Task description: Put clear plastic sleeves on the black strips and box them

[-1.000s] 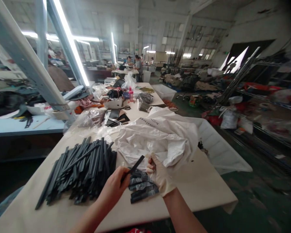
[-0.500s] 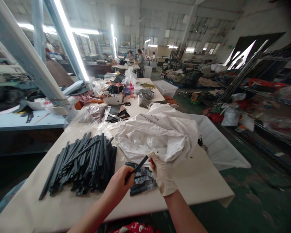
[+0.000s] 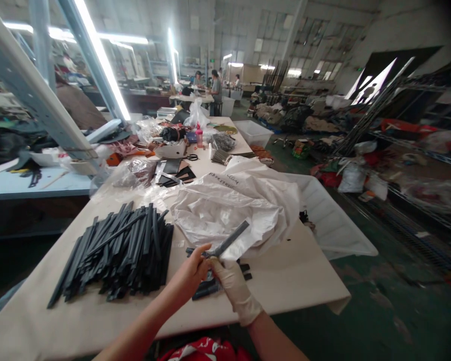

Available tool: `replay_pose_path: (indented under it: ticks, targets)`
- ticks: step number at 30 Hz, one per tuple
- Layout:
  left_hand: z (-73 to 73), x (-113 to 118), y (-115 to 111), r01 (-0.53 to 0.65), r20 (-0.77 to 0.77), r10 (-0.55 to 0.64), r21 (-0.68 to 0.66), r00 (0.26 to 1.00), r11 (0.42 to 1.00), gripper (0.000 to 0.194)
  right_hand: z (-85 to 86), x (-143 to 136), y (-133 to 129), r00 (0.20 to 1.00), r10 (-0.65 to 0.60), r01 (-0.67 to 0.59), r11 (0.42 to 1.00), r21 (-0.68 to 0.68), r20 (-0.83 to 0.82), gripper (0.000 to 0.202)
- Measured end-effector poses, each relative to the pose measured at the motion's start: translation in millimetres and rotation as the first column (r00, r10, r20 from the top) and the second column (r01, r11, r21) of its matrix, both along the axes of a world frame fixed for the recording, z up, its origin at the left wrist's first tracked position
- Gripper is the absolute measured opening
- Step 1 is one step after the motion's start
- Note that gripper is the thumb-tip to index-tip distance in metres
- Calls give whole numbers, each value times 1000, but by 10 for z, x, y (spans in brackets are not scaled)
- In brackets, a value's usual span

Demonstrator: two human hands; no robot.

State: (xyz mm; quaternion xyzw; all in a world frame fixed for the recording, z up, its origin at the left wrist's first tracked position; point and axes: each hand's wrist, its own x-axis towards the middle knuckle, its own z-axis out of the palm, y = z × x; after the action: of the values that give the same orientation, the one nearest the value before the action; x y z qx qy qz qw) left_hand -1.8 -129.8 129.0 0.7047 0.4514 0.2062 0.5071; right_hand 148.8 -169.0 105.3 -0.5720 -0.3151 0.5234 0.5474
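Note:
My left hand [image 3: 192,269], bare, is closed at the lower end of a flat black strip [image 3: 233,237]. My right hand [image 3: 233,288], in a pale glove, pinches the same strip close beside the left fingertips. The strip slants up to the right, and a pale, shiny film-like piece [image 3: 239,249] shows along its lower side. Beneath both hands, several black strips with clear plastic on them [image 3: 205,290] lie on the table, partly hidden by the hands. Left of them is a big loose pile of black strips [image 3: 116,255].
A crumpled white sack [image 3: 225,205] lies just beyond the hands on the cloth-covered table [image 3: 285,293]. A white plastic bin [image 3: 330,220] stands at the right. Scissors [image 3: 191,157], black pieces [image 3: 173,173] and clear bags [image 3: 137,173] lie farther back. People sit in the distance.
My right hand has moved down and left to meet my left hand at the strip. The strip now points farther right, with the shiny film-like piece beside it. The view has shifted slightly.

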Motion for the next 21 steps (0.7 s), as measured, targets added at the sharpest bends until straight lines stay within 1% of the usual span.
replay_pose_path:
  ticks: [1,2,3,4,6,7,8,9,11,12,14,16,17,19,21]
  targets:
    - [-12,23,2,12,-13,-12,24,1000,1000,38,-14,27,-26,999,23,-23,1000,7,-43,41]
    - [-26,49,-2,42,-40,-41,23,998,999,35,-28,68,-48,995,-1,1,1000,5,-101,40]
    - [-43,79,-12,81,-77,-81,8,994,997,32,-46,119,-66,983,-66,65,998,-13,-172,40]
    - [-68,119,-30,120,-120,-120,-10,986,993,30,-72,173,-81,955,-165,159,986,-45,-246,39]
    - [-147,233,-86,150,-188,-147,-2,971,989,30,-160,257,-118,860,-342,314,940,-135,-378,39]
    - [-202,303,-120,147,-204,-140,21,969,989,31,-227,280,-146,820,-387,342,922,-180,-423,38]
    - [-267,375,-155,145,-211,-133,43,968,988,32,-306,293,-183,795,-398,330,917,-225,-458,39]
    - [-340,442,-188,151,-217,-135,60,967,987,32,-394,303,-231,784,-386,290,920,-264,-486,40]
    - [-501,539,-247,186,-247,-167,56,955,981,32,-570,344,-342,780,-343,197,929,-314,-524,42]
    - [-581,569,-274,210,-274,-193,33,942,977,31,-650,380,-395,774,-345,190,927,-325,-531,43]
    - [-724,612,-325,236,-335,-226,-11,915,972,29,-785,462,-473,751,-396,253,912,-325,-529,43]
    - [-832,665,-373,240,-375,-226,-9,899,971,29,-897,500,-508,714,-449,305,890,-339,-537,41]
    - [-875,701,-390,248,-387,-228,2,893,969,29,-952,494,-515,699,-462,298,882,-366,-545,40]
    - [-953,772,-395,282,-420,-248,20,873,959,29,-1069,459,-526,676,-470,232,866,-442,-568,42]
    - [-1039,812,-334,317,-497,-266,19,826,948,29,-1190,466,-542,654,-485,167,841,-514,-581,41]
